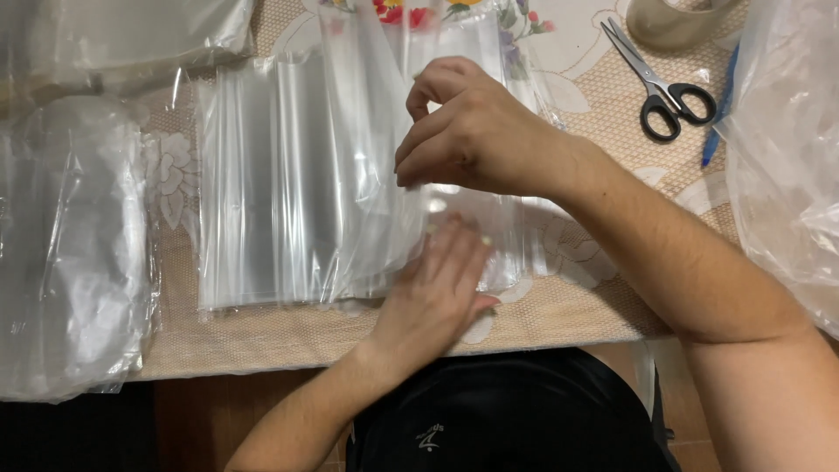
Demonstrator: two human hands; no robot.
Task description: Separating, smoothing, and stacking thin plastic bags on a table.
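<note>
Our left hand (441, 280) pressed flat on the bags (297, 183); our right hand (463, 131) pinched one thin, slippery edge, probably light and limp.

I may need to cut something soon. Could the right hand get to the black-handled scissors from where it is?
Probably yes. The scissors lie uncovered on the tablecloth, up and to the right of the right hand, with nothing between them. That hand is pinching the clear plastic bags, so it would have to let go first.
</note>
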